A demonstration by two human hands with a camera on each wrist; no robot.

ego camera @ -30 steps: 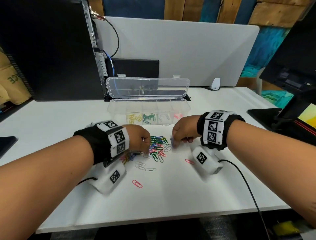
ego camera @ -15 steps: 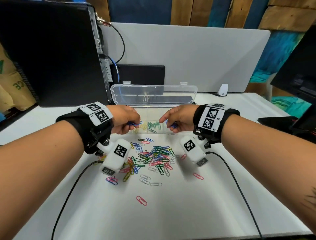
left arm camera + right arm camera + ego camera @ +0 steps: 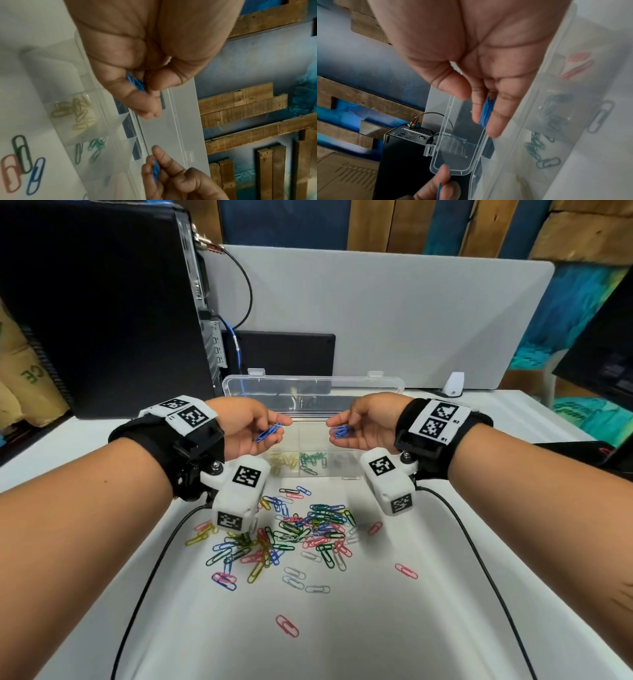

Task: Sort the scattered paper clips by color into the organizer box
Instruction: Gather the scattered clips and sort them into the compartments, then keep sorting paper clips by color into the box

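My left hand [image 3: 251, 428] covers the leftmost compartments of the clear plastic organizer box [image 3: 337, 472], so I cannot tell what lies in them. My right hand [image 3: 368, 426] hides the box's right end in the head view. How many small blue paper clips [image 3: 136, 82] my left fingers [image 3: 150, 106] pinch is unclear; they overlap. The blue clips in my right hand [image 3: 486, 112] blur into one streak. The pink clips in the box [image 3: 576, 65] are smeared by blur. My left wrist camera housing [image 3: 239, 496] hides part of the mixed-colour clip pile [image 3: 294, 534] on the white tabletop [image 3: 376, 628]. My forearms are cut off by the head view's edges.
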